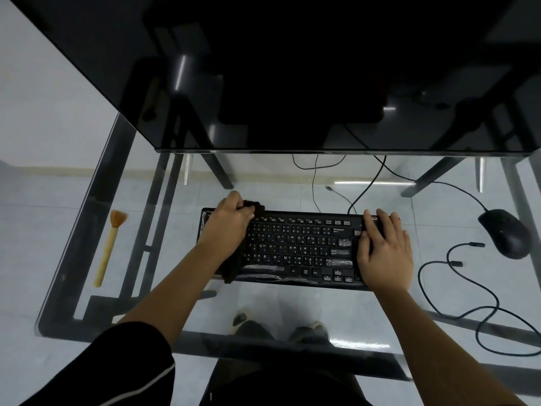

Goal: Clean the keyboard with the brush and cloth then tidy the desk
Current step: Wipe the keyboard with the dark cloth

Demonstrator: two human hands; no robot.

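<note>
Keyboard [295,247] lies mid-desk [87,200]; left hand [228,222] grips a dark cloth [256,208] bunched on its top-left keys, right hand [385,249] flat, fingers spread, over the right end. Brush [108,247] lies well left; mouse [505,232] right.

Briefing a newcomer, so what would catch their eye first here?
The black keyboard at centre draws the eye first: the left hand grips a dark cloth on its left end, and the right hand rests flat on its right end. Then come the wooden brush lying alone far left and the black mouse far right.
</note>
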